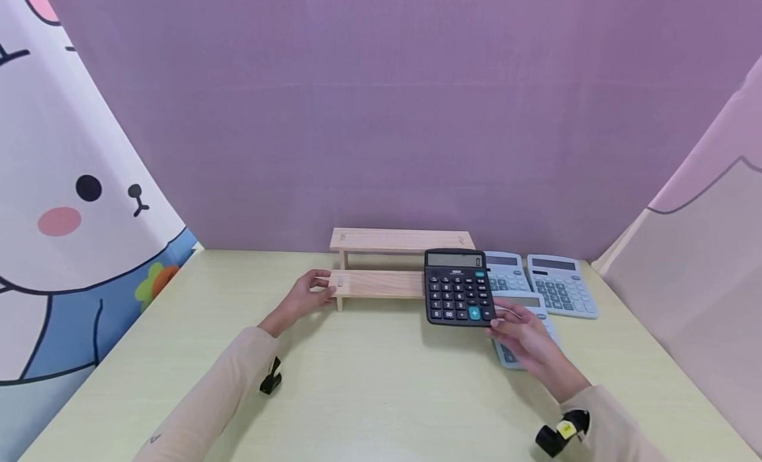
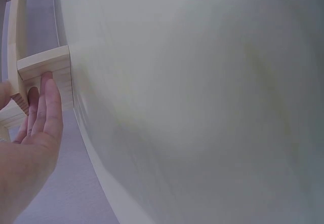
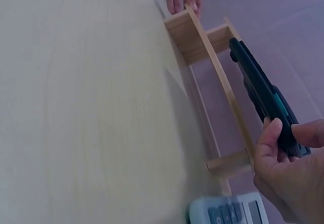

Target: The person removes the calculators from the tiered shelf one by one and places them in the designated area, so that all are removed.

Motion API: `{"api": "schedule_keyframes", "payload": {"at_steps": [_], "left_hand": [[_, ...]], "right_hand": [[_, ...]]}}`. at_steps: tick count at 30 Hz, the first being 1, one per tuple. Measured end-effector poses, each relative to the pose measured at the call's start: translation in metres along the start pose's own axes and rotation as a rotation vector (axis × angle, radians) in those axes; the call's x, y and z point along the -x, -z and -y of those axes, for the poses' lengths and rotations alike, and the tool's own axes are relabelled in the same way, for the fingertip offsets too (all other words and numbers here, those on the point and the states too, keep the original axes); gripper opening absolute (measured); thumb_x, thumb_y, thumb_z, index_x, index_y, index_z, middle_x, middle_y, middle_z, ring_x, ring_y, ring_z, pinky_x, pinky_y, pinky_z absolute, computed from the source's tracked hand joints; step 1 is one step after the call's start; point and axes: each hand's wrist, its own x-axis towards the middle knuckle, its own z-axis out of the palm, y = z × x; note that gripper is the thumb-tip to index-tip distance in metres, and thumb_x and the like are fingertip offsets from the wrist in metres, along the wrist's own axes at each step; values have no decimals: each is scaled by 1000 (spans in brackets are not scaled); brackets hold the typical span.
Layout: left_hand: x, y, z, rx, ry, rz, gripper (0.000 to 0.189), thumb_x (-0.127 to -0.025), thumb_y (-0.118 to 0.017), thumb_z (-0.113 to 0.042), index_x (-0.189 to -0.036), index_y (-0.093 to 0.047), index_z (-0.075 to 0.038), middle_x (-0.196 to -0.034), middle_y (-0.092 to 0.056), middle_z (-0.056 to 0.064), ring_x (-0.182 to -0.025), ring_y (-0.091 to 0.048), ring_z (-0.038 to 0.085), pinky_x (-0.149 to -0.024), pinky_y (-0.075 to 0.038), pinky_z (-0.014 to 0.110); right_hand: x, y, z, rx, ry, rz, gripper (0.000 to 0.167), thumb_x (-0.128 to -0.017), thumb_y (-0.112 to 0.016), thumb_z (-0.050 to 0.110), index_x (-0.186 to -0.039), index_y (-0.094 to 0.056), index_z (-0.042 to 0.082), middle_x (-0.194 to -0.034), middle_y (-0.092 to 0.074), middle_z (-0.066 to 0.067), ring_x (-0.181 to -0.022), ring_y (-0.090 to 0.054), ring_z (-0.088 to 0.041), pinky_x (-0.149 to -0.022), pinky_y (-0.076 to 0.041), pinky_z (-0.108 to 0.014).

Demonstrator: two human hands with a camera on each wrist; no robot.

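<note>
A two-step wooden shelf (image 1: 381, 284) stands at the back of the table. My left hand (image 1: 302, 298) grips the left end of its lower board. In the left wrist view, the fingers (image 2: 50, 105) reach under that board, while the thumb is partly cut off by the frame edge. My right hand (image 1: 530, 343) pinches a black calculator (image 1: 458, 277) by its lower right corner. The calculator is raised in front of the shelf's right part, hiding it, with its display and keys facing me. From the right wrist view, the black calculator (image 3: 266, 95) appears edge-on, above the lower board.
Several light blue calculators lie at the right: one at the back right (image 1: 562, 286), one beside the shelf (image 1: 505, 271), and one under my right hand (image 1: 506, 357). A purple cloth (image 1: 381, 118) hangs behind the table (image 1: 369, 396), with printed cloth at both sides.
</note>
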Motion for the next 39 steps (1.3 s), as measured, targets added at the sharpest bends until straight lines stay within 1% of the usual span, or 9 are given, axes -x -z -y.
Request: {"api": "schedule_keyframes", "payload": {"at_steps": [3,6,10,17,24,32,39], "left_hand": [[0,1,0,3,8,-2,45,-90,-53,-3,-129,-34,8,-117,-47,29,-93,-62,37,-87,-56,39],[0,2,0,1,7,-1,45,-91,-53,-3,-129,-34,8,-117,-47,29,-92,-63,36,-87,-56,39],[0,2,1,-1,3,-1,45,-91,-53,-3,-129,-34,8,-116,-47,29,-91,-63,34,-86,-56,39],[1,1,0,-5,-5,1,44,-91,-52,-3,-129,-34,8,-116,-47,30,-94,-62,39,-87,-56,40],[0,2,0,-10,2,2,44,-91,-52,-4,-130,-34,8,-117,-46,30,-94,-61,39,-86,-56,39],[-3,2,4,-4,6,0,44,-91,-53,-3,-129,-34,8,-115,-47,30,-93,-62,38,-86,-57,39],[-4,2,5,1,2,-3,43,-91,-53,-3,-128,-34,8,-114,-48,30,-91,-63,38,-84,-57,39]], "right_hand": [[2,8,3,-23,9,15,38,-86,-48,-10,-119,-44,7,-95,-58,0,-85,-60,-10,-84,-56,-24],[5,17,4,-62,18,32,36,-86,-47,-12,-114,-49,11,-95,-59,0,-85,-60,-10,-83,-56,-23],[10,30,7,-98,31,72,37,-86,-46,-12,-112,-52,14,-96,-59,-1,-86,-61,-11,-82,-57,-23],[18,52,8,-151,59,154,40,-88,-40,-14,-113,-55,14,-99,-61,-3,-86,-62,-14,-82,-57,-23],[25,74,8,-186,35,179,43,-88,-38,-14,-113,-57,16,-102,-60,-2,-91,-62,-14,-85,-56,-23],[30,98,6,-185,86,256,46,-89,-32,-16,-115,-56,14,-104,-62,-5,-92,-62,-16,-85,-56,-24],[35,115,8,-209,119,309,48,-90,-28,-16,-118,-55,12,-105,-62,-7,-91,-63,-18,-85,-56,-25]]}}
